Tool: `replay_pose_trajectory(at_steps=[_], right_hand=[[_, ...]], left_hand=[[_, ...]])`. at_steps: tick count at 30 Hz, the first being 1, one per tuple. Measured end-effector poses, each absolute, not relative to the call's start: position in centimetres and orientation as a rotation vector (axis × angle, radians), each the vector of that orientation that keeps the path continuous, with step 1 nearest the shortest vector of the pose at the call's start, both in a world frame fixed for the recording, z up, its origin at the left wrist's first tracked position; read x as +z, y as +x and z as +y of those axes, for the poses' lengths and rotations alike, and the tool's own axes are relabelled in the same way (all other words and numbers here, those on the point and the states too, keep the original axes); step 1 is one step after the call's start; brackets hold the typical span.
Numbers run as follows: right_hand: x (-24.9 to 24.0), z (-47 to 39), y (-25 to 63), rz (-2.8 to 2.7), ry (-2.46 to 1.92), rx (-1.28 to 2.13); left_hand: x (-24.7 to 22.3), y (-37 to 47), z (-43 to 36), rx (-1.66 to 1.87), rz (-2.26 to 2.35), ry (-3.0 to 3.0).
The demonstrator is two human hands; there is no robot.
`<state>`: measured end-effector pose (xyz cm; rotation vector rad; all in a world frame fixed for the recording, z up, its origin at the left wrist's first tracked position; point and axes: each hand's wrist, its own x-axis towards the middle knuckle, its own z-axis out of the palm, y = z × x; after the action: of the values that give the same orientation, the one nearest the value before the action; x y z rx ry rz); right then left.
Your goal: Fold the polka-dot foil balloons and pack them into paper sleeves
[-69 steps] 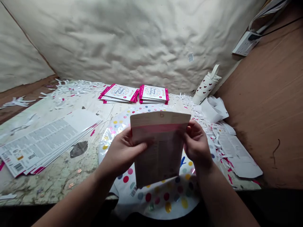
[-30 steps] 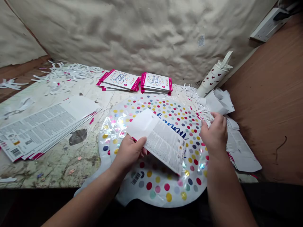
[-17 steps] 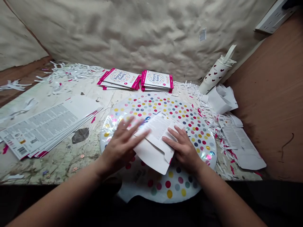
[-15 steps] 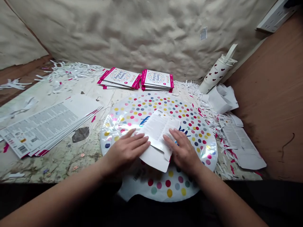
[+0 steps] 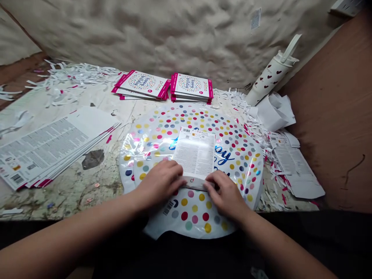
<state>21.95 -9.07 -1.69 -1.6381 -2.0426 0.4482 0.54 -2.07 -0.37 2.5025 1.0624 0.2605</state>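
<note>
A white printed card packet (image 5: 195, 153), its small text and barcode facing up, lies over flat foil balloons (image 5: 194, 209) with coloured dots and blue lettering. Along its near edge runs a folded strip with a small pink mark. My left hand (image 5: 161, 180) is closed at the packet's lower left corner, fingers bent onto that edge. At the lower right corner, my right hand (image 5: 225, 192) pinches the same edge between thumb and fingers. The balloons lie stacked, with a tail hanging past the table's front edge.
To the left, unfolded printed cards (image 5: 58, 145) are fanned in a stack. Two piles of pink-and-white packets (image 5: 142, 84) sit at the back. A heart-patterned tumbler (image 5: 270, 79) leans at the right, near paper shreds (image 5: 238, 100) and another flattened card (image 5: 296, 166).
The packet has turned from slanted to nearly square with me, and its near flap is now folded up. Both hands have gone from lying flat to gripping its lower corners.
</note>
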Motion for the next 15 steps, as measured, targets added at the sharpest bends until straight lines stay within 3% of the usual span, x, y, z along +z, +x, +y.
replay_pose_trajectory(at_steps=[2, 5, 10, 15], right_hand=[[-1.3, -8.5, 21.7, -2.052, -1.737, 0.401], [-1.2, -8.3, 21.3, -2.374, -1.58, 0.183], [-1.5, -8.2, 20.5, -2.646, -1.512, -0.226], [-0.4, -8.1, 19.8, -2.515, -1.405, -0.449]], left_hand=[[0.0, 1.4, -1.2, 0.179, 1.268, 2.468], [0.1, 1.8, -0.1, 0.09, 1.226, 2.443], [1.2, 1.0, -1.2, 0.349, 1.154, 2.298], [1.7, 1.0, -4.2, 0.237, 1.023, 1.302]])
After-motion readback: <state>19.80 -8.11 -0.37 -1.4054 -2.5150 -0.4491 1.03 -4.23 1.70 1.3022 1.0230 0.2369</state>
